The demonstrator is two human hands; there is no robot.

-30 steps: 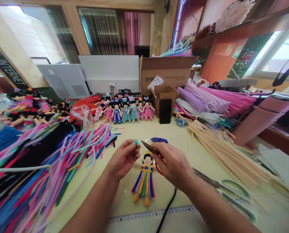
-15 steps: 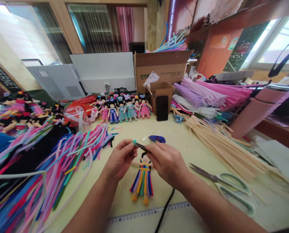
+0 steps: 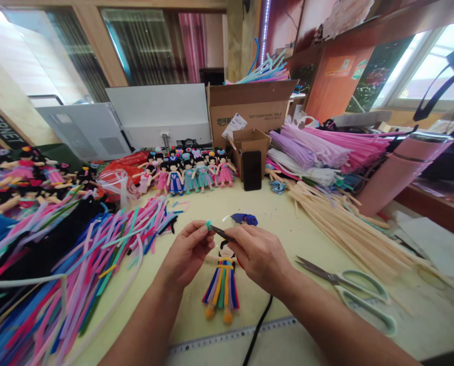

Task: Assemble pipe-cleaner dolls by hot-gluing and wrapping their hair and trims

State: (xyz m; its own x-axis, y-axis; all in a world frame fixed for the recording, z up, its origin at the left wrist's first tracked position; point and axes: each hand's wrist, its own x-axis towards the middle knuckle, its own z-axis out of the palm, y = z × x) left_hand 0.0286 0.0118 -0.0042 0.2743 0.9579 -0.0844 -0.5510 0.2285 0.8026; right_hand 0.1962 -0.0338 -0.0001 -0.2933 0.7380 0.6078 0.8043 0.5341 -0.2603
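Note:
My left hand point(image 3: 191, 249) pinches a small teal fuzzy piece point(image 3: 208, 224) between thumb and fingertips. Closed around a dark pointed tool point(image 3: 220, 233), my right hand point(image 3: 263, 254) brings its tip against the teal piece. A bit of red shows under that hand, but most of the tool's handle is hidden. Below both hands a pipe-cleaner doll point(image 3: 221, 284) lies on the table, with a striped multicoloured skirt and orange feet; my right hand partly covers its upper body. Just beyond the hands lies a blue tool point(image 3: 244, 219), probably a glue gun.
Large scissors point(image 3: 337, 279) lie at right, near beige pipe cleaners point(image 3: 337, 229). A ruler point(image 3: 234, 334) and black cable point(image 3: 259, 325) are in front. Coloured pipe cleaners point(image 3: 97, 254) cover the left. Finished dolls point(image 3: 189, 175), a phone point(image 3: 252, 170) and a pink flask point(image 3: 402, 173) stand behind.
The view has shifted slightly, so the scene sits a little further left. Both hands keep the same hold, with the tool's tip still at the teal piece.

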